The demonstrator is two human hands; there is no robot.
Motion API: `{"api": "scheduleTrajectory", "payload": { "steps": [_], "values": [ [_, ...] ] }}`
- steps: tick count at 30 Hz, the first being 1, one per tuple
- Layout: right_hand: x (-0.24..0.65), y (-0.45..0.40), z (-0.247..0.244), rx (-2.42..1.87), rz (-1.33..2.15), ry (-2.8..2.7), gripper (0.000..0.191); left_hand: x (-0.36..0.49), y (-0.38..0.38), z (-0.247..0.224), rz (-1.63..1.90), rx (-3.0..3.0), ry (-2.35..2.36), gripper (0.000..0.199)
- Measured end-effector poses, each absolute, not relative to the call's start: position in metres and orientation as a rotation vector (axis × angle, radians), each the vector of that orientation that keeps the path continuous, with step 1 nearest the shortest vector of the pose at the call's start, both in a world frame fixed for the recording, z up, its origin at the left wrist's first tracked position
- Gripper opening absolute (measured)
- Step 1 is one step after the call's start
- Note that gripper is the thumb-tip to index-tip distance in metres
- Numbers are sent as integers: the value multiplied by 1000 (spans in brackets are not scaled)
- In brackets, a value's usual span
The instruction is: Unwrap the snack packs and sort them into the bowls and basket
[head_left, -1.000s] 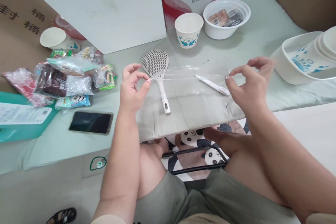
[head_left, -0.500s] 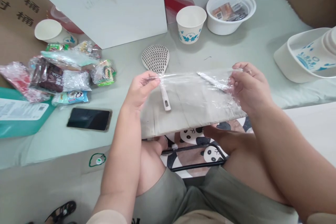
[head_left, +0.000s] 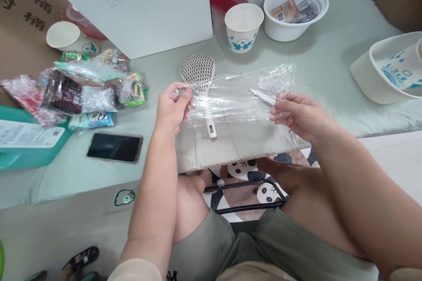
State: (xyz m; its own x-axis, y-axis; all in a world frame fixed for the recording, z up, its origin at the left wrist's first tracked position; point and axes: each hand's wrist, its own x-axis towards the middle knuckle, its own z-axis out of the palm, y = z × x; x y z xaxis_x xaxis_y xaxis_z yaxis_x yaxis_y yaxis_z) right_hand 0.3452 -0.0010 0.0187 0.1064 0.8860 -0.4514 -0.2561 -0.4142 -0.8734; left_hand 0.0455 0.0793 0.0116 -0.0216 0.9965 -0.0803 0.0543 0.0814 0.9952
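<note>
Between both hands a clear, crinkled plastic bag (head_left: pixel 234 105) is stretched above the table. My left hand (head_left: pixel 173 103) is closed, pinching its left end between thumb and fingers. On the other side my right hand (head_left: pixel 296 112) pinches the lower right part, and a loose corner of the film stands up beyond it. Behind the film lies a white skimmer (head_left: pixel 198 70) with a honeycomb head, its handle partly seen through the plastic. A thin whitish pointed strip (head_left: pixel 260 95) shows by the right fingertips; whether it lies inside the bag or under it, I cannot tell.
Wrapped snacks (head_left: pixel 79 92) pile up at the left beside a phone (head_left: pixel 114 147) and a green pouch (head_left: pixel 49 153). Behind stand a white box (head_left: pixel 158 13), a paper cup (head_left: pixel 244 30) and a white bowl (head_left: pixel 286 30) of packets. A white container (head_left: pixel 369 74) holding cups is at right.
My right hand has moved left and slightly down, towards my left hand. The film has slackened, and its far right corner now stands free. The view has shifted a little.
</note>
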Motion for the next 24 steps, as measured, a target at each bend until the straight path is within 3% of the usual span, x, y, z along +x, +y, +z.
{"api": "scheduleTrajectory", "payload": {
  "steps": [6, 11, 16, 24],
  "values": [
    [342, -2, 24, -1369, 1549, -632, 22, 34, 80, 11, 1020, 1017, 1171, 41],
    [342, 4, 22, -1557, 1574, -582, 18, 32, 73, 17, 858, 1009, 1104, 32],
    [342, 4, 25, -1517, 1639, -630, 21, 29, 69, 23, 678, 1011, 1140, 47],
    [337, 0, 29, -1431, 1615, -735, 13, 30, 69, 20, 817, 1080, 1133, 41]
  ]
}}
